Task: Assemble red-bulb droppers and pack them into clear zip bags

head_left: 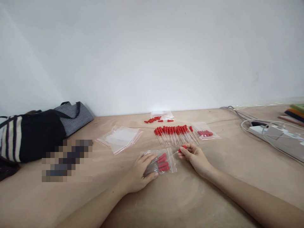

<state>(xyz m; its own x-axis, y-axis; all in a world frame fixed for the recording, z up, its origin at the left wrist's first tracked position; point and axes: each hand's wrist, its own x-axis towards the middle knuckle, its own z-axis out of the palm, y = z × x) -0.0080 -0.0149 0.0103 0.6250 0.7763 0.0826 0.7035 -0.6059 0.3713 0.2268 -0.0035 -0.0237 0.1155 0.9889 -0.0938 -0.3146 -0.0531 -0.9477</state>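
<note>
My left hand (143, 171) lies fingers spread over zip bag (173, 165), presumably steadying it; right of bag, my right hand (195, 158) pinches dropper (179, 151) by red bulb (182, 148), seemingly so stem (174, 154) points bagward.

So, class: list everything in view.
Droppers: many, red and clear, centre
Loose bulbs: several, red, rear
Flat bags: several, clear, centre left
Rear bag: one, clear, back
Right bag: one, clear, beside droppers
Front bag: one, clear, front
Fabric bags: count unclear, black, white, left
Pixelated patch: one, dark, left
Power strip: one, white, right
Cables: several, grey, white, right
Stacked items: several, multicoloured, right
Table: one, tan, below
Wall: one, whitish, behind
Left hand: one, on front bag
Right hand: one, pinching a dropper
</note>
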